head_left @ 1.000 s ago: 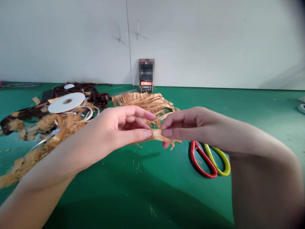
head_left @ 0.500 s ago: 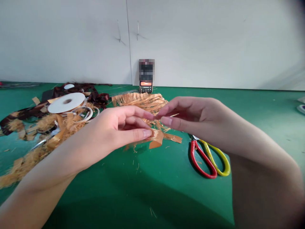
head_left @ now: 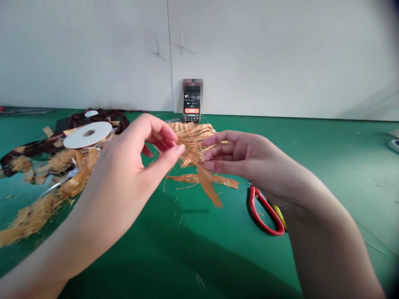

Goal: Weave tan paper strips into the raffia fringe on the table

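Orange and frayed, the ribbon strip (head_left: 195, 160) hung in the air between the two hands, above the green tabletop (head_left: 311, 166) and close to the middle of my view. I saw the left hand (head_left: 134, 166) raised with its back toward me. Its thumb and forefinger were pinched shut on the strip's shredded end, and those fingers (head_left: 174, 153) pressed tight together. The right hand (head_left: 249, 164) came in from the other side, palm turned leftward. Its fingers (head_left: 218, 165) were closed on the same strip just beside the left ones, so the two grips were nearly touching. From the right pinch a smooth, unfrayed tail of the strip slanted down and to the right. I could not tell whether its tip met the tabletop.

Below the hands a second frayed piece (head_left: 221, 180) lay flat. Behind them a heap of shredded strips (head_left: 195, 131) sat near a phone (head_left: 192, 106) propped upright against the white wall. Scissors (head_left: 264, 211) lay to the right of the hanging tail. One red handle loop was in plain sight, and the other was mostly hidden behind the right wrist.

Far to the left, a white spool (head_left: 89, 133) rested among a tangle of dark brown ribbon (head_left: 28, 149) and orange scraps (head_left: 28, 216) strewn toward the near edge.
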